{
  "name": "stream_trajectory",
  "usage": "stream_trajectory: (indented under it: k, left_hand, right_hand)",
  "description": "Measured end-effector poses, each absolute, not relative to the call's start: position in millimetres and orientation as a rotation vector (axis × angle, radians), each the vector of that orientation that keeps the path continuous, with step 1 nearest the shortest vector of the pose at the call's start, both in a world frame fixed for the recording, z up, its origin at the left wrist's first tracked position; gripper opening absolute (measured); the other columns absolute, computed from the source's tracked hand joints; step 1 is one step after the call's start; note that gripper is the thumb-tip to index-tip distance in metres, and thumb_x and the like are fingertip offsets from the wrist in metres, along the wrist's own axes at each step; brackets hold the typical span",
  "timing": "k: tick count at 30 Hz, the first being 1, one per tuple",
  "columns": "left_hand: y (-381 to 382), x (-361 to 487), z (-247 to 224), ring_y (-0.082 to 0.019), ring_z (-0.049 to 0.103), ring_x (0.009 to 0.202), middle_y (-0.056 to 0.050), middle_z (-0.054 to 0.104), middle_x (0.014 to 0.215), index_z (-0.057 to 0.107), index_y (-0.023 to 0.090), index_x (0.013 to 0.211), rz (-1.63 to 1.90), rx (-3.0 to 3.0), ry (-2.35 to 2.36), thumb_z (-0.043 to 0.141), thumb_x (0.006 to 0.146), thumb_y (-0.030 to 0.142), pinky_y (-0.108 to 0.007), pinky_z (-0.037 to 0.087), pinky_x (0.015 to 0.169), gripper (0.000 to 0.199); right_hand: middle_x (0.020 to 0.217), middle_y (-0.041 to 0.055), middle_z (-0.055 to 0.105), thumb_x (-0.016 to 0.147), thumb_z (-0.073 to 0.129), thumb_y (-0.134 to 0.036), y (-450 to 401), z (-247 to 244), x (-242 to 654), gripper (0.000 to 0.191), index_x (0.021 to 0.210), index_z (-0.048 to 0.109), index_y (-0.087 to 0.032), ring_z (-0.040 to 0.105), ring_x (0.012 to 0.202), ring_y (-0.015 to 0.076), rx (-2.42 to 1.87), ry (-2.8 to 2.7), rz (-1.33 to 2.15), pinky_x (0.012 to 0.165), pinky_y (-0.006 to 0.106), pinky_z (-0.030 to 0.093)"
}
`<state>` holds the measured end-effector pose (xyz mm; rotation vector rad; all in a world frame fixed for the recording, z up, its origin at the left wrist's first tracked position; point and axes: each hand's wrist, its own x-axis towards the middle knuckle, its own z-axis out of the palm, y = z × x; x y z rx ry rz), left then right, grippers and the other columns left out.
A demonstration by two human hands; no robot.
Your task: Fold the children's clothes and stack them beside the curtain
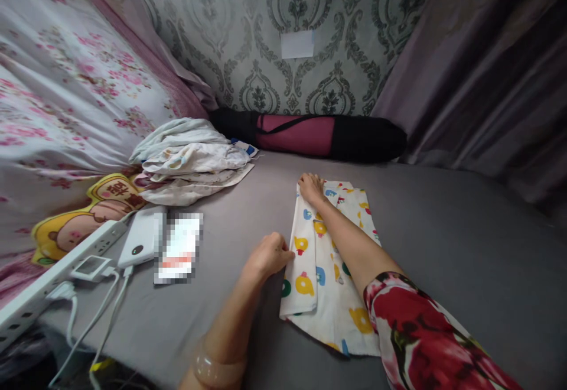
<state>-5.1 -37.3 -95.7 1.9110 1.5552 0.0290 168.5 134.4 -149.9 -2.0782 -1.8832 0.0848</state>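
Observation:
A white cloth (305, 295) with yellow, blue, green and red prints lies on the grey sheet, its left side folded over in a long strip. My left hand (268, 255) is closed at the left edge of this strip, thumb and fingers pinched together on the fabric. Reaching across the cloth, my right hand (312, 188) has its fingers curled over the top left corner. My right forearm and floral sleeve cover part of the cloth's right side. Whether the cloth is a garment, I cannot tell.
A pile of crumpled light cloths (190, 156) lies at the back left. Nearby are a white power bank (142, 236), a blurred phone-like object (179, 248), a power strip (62, 272) with cables, and a yellow plush (75, 230). A black-and-maroon long bag (296, 135) lies along the wall.

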Motion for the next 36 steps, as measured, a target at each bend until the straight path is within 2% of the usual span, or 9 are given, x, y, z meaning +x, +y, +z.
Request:
stream_trajectory:
  k: [4,7,9,14,16,20,26,33,36]
  left_hand:
    - [-37.2,-5.8,-95.7,-0.016,0.06,0.067,-0.005,0.068,0.073,0.069,0.018,0.075,0.028,1.918,1.559,0.061,0.076,0.025,-0.025,0.033,0.055,0.011]
    - [-38.0,-5.3,-94.5,-0.017,0.061,0.07,-0.005,0.069,0.076,0.067,0.018,0.076,0.108,1.908,1.605,0.061,0.077,0.026,-0.026,0.036,0.058,0.01]
    - [-39.0,-4.0,-94.3,-0.018,0.062,0.074,-0.005,0.069,0.081,0.065,0.018,0.08,0.28,1.966,1.615,0.058,0.082,0.027,-0.026,0.04,0.062,0.011]
    - [-43.3,1.7,-103.1,-0.02,0.062,0.099,-0.007,0.066,0.108,0.061,0.02,0.103,0.565,2.295,1.326,0.053,0.09,0.027,-0.033,0.047,0.085,0.017]
    - [-44.6,3.7,-110.0,-0.024,0.056,0.12,-0.012,0.058,0.13,0.058,0.02,0.116,0.505,2.369,1.195,0.058,0.087,0.029,-0.038,0.044,0.1,0.03]
    - [-44.3,3.9,-118.0,-0.029,0.024,0.147,-0.011,0.03,0.159,0.043,0.023,0.14,0.183,2.329,1.123,0.069,0.078,0.042,-0.044,0.025,0.119,0.069]
    - [-44.8,1.6,-104.3,-0.03,0.011,0.15,-0.015,0.016,0.162,0.033,0.019,0.15,-0.061,2.282,1.136,0.07,0.075,0.048,-0.048,0.013,0.122,0.088]
    - [-49.2,2.8,-91.5,-0.033,0.006,0.151,-0.015,0.012,0.163,0.036,0.021,0.149,-0.152,2.28,1.114,0.074,0.071,0.053,-0.05,0.011,0.121,0.093]
    - [-49.1,1.8,-92.9,-0.035,0.002,0.15,-0.017,0.009,0.163,0.032,0.019,0.152,-0.184,2.296,1.075,0.075,0.066,0.061,-0.052,0.009,0.12,0.105]
  right_hand:
    - [0.123,0.0145,0.063,0.097,0.041,-0.027,133.4,-153.4,167.4,0.03,0.113,0.065,-0.019,0.05,0.118,0.0288,-2.045,-1.872,0.035,0.098,0.041,0.034]
    - [0.118,0.0077,0.068,0.096,0.042,-0.025,141.4,-139.9,180.2,0.029,0.111,0.067,-0.023,0.057,0.112,0.0249,-2.032,-1.905,0.207,0.095,0.036,0.041]
    - [0.12,0.0056,0.068,0.098,0.034,-0.022,144.8,-126.9,192.6,0.036,0.119,0.064,-0.023,0.059,0.111,0.0212,-2.017,-1.905,0.242,0.094,0.032,0.043]
    - [0.145,0.013,0.051,0.099,0.025,-0.02,122.7,-114.7,200.4,0.048,0.139,0.051,-0.012,0.045,0.134,0.0214,-1.92,-2.026,0.091,0.111,0.034,0.03]
    - [0.153,0.0122,0.041,0.1,0.027,-0.028,107.0,-122.1,190.5,0.05,0.144,0.045,-0.011,0.033,0.143,0.0235,-1.857,-2.195,0.107,0.117,0.039,0.02]
    - [0.16,0.0112,0.027,0.101,0.022,-0.039,88.1,-141.6,170.0,0.06,0.151,0.034,-0.008,0.017,0.149,0.0255,-1.835,-2.36,0.208,0.12,0.043,0.009]
    - [0.162,0.0097,0.02,0.1,0.019,-0.04,91.2,-141.3,168.1,0.063,0.154,0.028,-0.01,0.012,0.15,0.0246,-1.884,-2.386,0.313,0.12,0.043,0.008]
    - [0.162,0.0117,0.02,0.1,0.018,-0.044,89.0,-140.8,170.3,0.065,0.154,0.027,-0.008,0.012,0.15,0.0237,-1.91,-2.27,0.282,0.12,0.043,0.004]
    - [0.161,0.0115,0.022,0.1,0.02,-0.043,88.3,-150.7,169.3,0.064,0.153,0.029,-0.007,0.013,0.15,0.0235,-1.904,-2.262,0.274,0.12,0.043,0.005]
